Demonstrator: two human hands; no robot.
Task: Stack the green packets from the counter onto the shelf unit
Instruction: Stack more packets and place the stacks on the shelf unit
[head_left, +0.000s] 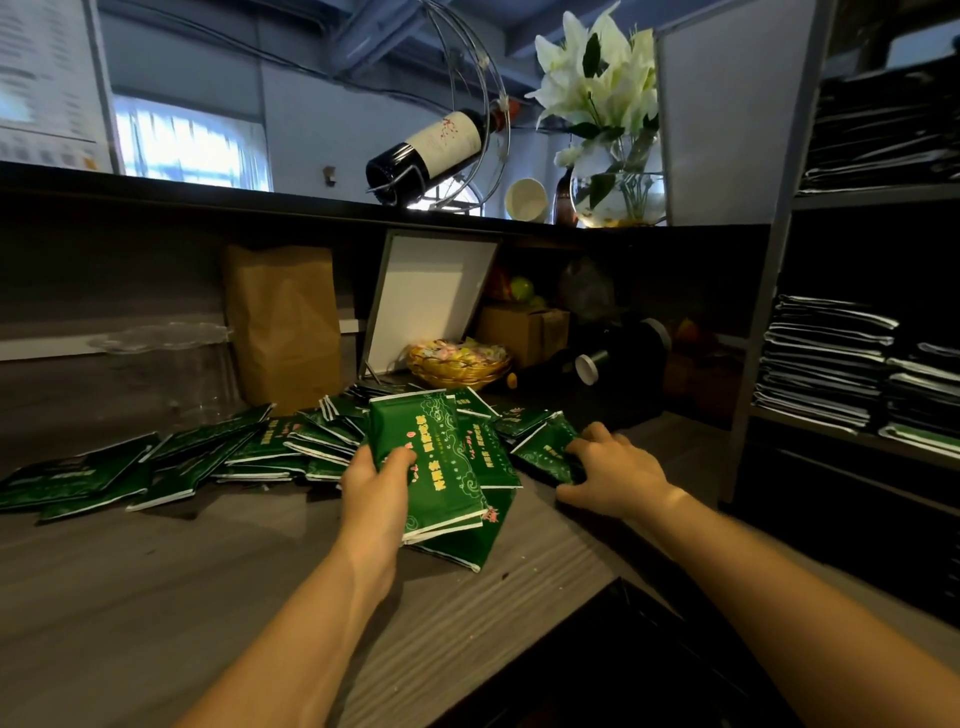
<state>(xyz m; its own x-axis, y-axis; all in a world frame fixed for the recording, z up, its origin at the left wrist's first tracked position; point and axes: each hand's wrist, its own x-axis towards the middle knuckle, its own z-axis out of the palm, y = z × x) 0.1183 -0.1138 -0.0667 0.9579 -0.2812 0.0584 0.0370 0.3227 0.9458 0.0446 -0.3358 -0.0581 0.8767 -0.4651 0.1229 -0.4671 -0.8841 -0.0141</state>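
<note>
Fingers (589, 439) gripping glossy packets (426, 441), woodgrain counter (208, 571)

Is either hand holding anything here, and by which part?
The left hand grips a stack of green packets by its left edge, thumb on top. The right hand curls round the right end of a single packet lying on the counter.

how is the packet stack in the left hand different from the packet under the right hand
The packet stack is several packets thick; the single packet is just one. The stack is raised and tilted in the left hand; the single packet lies low on the counter, gripped by the right hand. Both are green with white edges.
</note>
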